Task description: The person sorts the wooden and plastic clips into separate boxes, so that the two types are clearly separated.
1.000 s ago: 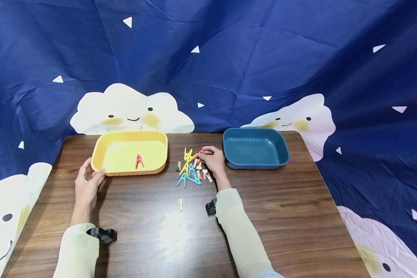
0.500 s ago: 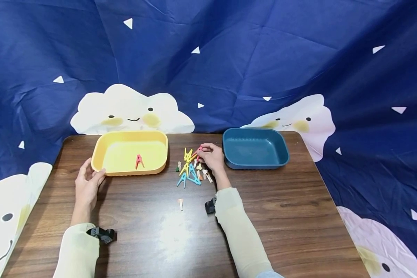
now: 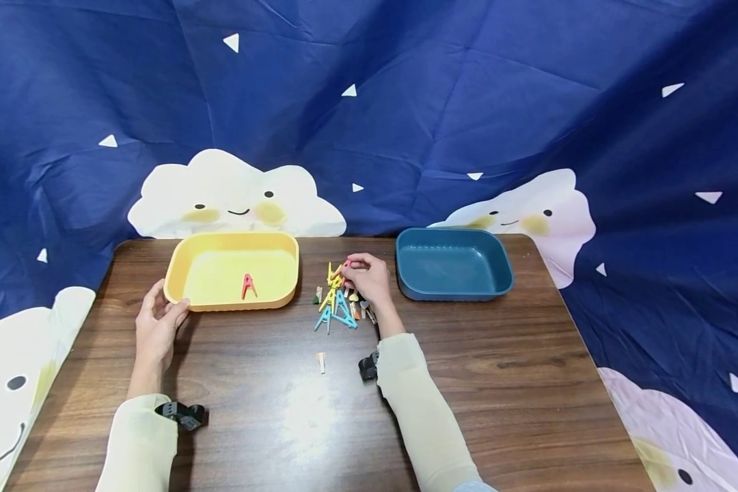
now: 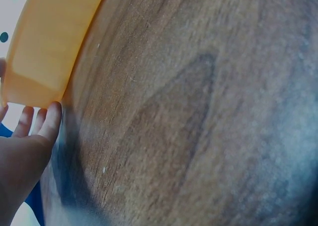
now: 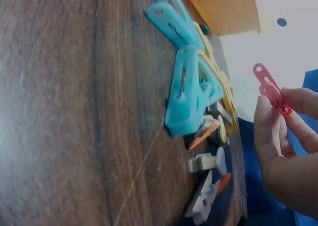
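Looking down from my head, I see my right hand (image 3: pixel 366 279) over the far end of a heap of clothespins (image 3: pixel 339 301) on the wooden table (image 3: pixel 467 369), fingers curled and pinching a red clothespin (image 3: pixel 346 263) lifted just clear of the heap. That heap sits between the yellow tray (image 3: pixel 230 301), where another red pin (image 3: pixel 249 286) lies, and the blue tray (image 3: pixel 452 290). A single pale pin (image 3: pixel 322 361) lies apart, nearer to me. My left hand (image 3: pixel 156 324) rests at the yellow tray's near left corner, fingers loosely straight and touching its rim. At my left wrist, the fingertips (image 4: pixel 49 124) lie straight against the tray's orange-yellow wall (image 4: pixel 47 47), gripping nothing. At my right wrist, thumb and fingers (image 5: pixel 271 131) pinch the red clothespin (image 5: pixel 271 89) by one end, held in the air beside the teal pins (image 5: pixel 191 87), yellow ones and small wooden pins (image 5: pixel 206 186) on the table.
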